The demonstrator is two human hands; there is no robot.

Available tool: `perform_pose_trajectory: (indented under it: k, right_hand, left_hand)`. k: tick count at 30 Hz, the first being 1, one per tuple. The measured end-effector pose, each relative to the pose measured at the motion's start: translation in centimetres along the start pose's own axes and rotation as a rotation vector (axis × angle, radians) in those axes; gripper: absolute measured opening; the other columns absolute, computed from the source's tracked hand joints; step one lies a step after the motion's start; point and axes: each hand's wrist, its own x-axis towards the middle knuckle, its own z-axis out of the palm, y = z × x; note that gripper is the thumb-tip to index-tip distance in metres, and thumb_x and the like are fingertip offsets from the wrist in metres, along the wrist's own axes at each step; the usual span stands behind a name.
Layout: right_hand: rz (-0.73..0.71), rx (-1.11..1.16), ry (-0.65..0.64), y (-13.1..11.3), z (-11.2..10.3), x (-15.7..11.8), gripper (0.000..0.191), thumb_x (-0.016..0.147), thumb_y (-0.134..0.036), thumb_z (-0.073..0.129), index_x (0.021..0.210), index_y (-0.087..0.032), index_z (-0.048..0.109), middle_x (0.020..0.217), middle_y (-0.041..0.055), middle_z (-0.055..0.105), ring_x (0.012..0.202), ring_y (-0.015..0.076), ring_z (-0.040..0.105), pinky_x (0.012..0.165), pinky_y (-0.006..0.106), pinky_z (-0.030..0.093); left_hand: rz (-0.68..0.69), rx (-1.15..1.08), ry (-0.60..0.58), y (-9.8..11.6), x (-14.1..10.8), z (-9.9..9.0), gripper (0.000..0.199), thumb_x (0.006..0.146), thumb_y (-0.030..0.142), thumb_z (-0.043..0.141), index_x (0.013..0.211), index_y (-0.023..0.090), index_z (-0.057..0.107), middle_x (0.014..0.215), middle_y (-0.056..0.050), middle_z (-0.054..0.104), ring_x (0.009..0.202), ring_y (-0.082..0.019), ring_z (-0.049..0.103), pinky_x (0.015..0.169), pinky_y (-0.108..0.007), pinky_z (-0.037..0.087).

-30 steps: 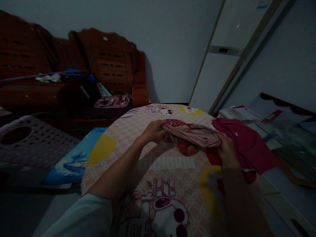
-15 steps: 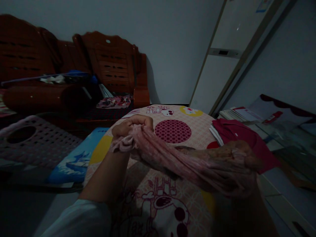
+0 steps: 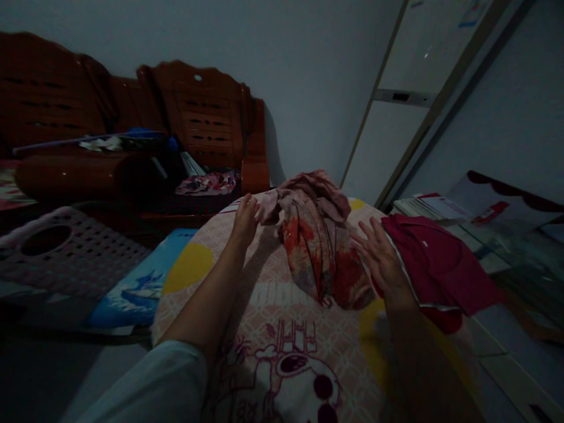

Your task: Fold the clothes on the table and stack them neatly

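Observation:
A crumpled pinkish garment (image 3: 317, 235) with red and grey patches hangs bunched over the far half of the round table (image 3: 264, 311); I cannot tell how much of it touches the surface. At its left end my left hand (image 3: 247, 220) has its fingers closed, seemingly pinching a pale pink edge of the cloth. My right hand (image 3: 379, 252) is open on the garment's right side, fingers spread, its fingertips close to the cloth. A folded dark pink garment (image 3: 440, 258) lies on the table's right edge.
Left of the table are a pink woven basket (image 3: 97, 247) and a blue printed package (image 3: 141, 276). Behind stands a carved wooden sofa (image 3: 198, 117) with cloths on it. A glass-topped table (image 3: 529, 247) with papers is at the right, near a tall white cabinet-like unit (image 3: 396, 141).
The garment, stretched and twisted between both hands before, now hangs loose and bunched farther away. My right hand has let go and spread its fingers. My left hand has shifted slightly.

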Motion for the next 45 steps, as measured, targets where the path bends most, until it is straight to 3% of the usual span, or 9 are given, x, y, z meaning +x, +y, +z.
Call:
perform_pose_trajectory:
  k: [4, 8, 13, 21, 24, 30, 36, 40, 45]
  right_hand:
    - [0.080, -0.204, 0.038, 3.1, -1.5, 0.2, 0.052, 0.075, -0.043, 0.074, 0.121, -0.020, 0.067, 0.126, 0.0135, 0.068, 0.110, 0.0258, 0.066, 0.101, 0.044, 0.049]
    - [0.088, -0.526, 0.140, 5.0, -2.5, 0.5, 0.041, 0.072, -0.039, 0.069, 0.105, -0.015, 0.074, 0.108, 0.0136, 0.075, 0.100, 0.0272, 0.070, 0.092, 0.042, 0.054]
    - [0.125, -1.086, 0.159, 5.8, -3.4, 0.3, 0.037, 0.080, -0.028, 0.059, 0.110, -0.011, 0.073, 0.107, 0.0172, 0.075, 0.096, 0.0280, 0.071, 0.085, 0.038, 0.053]
    - [0.209, -1.514, 0.047, 4.8, -3.3, -0.2, 0.043, 0.087, -0.047, 0.060, 0.109, -0.013, 0.074, 0.103, 0.0193, 0.075, 0.101, 0.0319, 0.070, 0.080, 0.036, 0.050]
    - [0.210, -1.439, -0.050, 5.1, -3.6, 0.0, 0.035, 0.083, -0.040, 0.065, 0.105, -0.015, 0.075, 0.105, 0.0161, 0.075, 0.099, 0.0289, 0.070, 0.079, 0.033, 0.051]
    - [0.311, -1.051, -0.055, 4.7, -5.4, 0.4, 0.028, 0.069, -0.016, 0.062, 0.093, -0.014, 0.076, 0.081, 0.0070, 0.077, 0.069, 0.0191, 0.070, 0.059, 0.024, 0.051]
    - [0.431, -0.832, -0.139, 1.9, -5.3, -0.5, 0.035, 0.067, -0.019, 0.063, 0.099, -0.015, 0.075, 0.058, 0.0009, 0.069, 0.043, 0.0137, 0.056, 0.039, 0.021, 0.041]
    - [0.552, -0.702, -0.372, 0.3, -4.8, -1.2, 0.050, 0.072, -0.030, 0.063, 0.120, -0.018, 0.070, 0.047, -0.0062, 0.058, 0.033, 0.0099, 0.045, 0.033, 0.019, 0.036]
    - [0.690, -0.547, -0.677, -1.3, -4.5, -1.8, 0.028, 0.072, -0.036, 0.067, 0.087, -0.015, 0.079, 0.046, -0.0028, 0.059, 0.032, 0.0076, 0.043, 0.034, 0.018, 0.034]
  left_hand:
    - [-0.080, 0.345, 0.052, -3.7, 0.2, -0.9, 0.054, 0.076, 0.035, 0.067, 0.125, 0.016, 0.055, 0.121, -0.013, 0.064, 0.104, -0.021, 0.066, 0.086, -0.031, 0.054]
    - [-0.165, 0.669, -0.240, -4.8, -1.3, 0.2, 0.043, 0.083, 0.039, 0.061, 0.118, 0.014, 0.063, 0.083, -0.007, 0.071, 0.070, -0.019, 0.068, 0.069, -0.029, 0.054]
    - [0.109, 0.947, -0.584, -4.4, -4.7, 3.9, 0.042, 0.079, 0.039, 0.069, 0.114, 0.017, 0.069, 0.098, -0.009, 0.074, 0.088, -0.024, 0.069, 0.079, -0.031, 0.053]
    - [-0.024, 0.602, -1.238, -2.7, -8.2, 6.2, 0.043, 0.092, 0.039, 0.054, 0.126, 0.014, 0.064, 0.071, -0.002, 0.068, 0.052, -0.013, 0.058, 0.054, -0.022, 0.044]
    - [-0.150, 0.541, -1.399, -3.0, -8.4, 6.3, 0.034, 0.087, 0.044, 0.063, 0.099, 0.012, 0.070, 0.061, 0.000, 0.060, 0.047, -0.011, 0.054, 0.046, -0.019, 0.040]
    - [-0.152, 0.545, -1.316, 1.3, -5.3, 3.6, 0.043, 0.084, 0.052, 0.065, 0.069, 0.012, 0.062, 0.055, -0.001, 0.058, 0.047, -0.008, 0.053, 0.044, -0.017, 0.038]
    - [-0.232, 0.637, -0.969, 7.4, -2.8, -1.8, 0.037, 0.077, 0.049, 0.073, 0.071, 0.013, 0.073, 0.048, -0.004, 0.059, 0.041, -0.012, 0.053, 0.040, -0.021, 0.042]
    - [-0.218, 0.626, -0.738, 8.4, -2.3, -4.3, 0.028, 0.073, 0.044, 0.076, 0.072, 0.016, 0.076, 0.050, -0.006, 0.062, 0.046, -0.017, 0.059, 0.042, -0.024, 0.046]
    - [-0.303, 0.601, -0.833, 9.5, -2.5, -5.9, 0.022, 0.071, 0.041, 0.077, 0.074, 0.020, 0.077, 0.052, -0.006, 0.064, 0.045, -0.017, 0.057, 0.039, -0.023, 0.042]
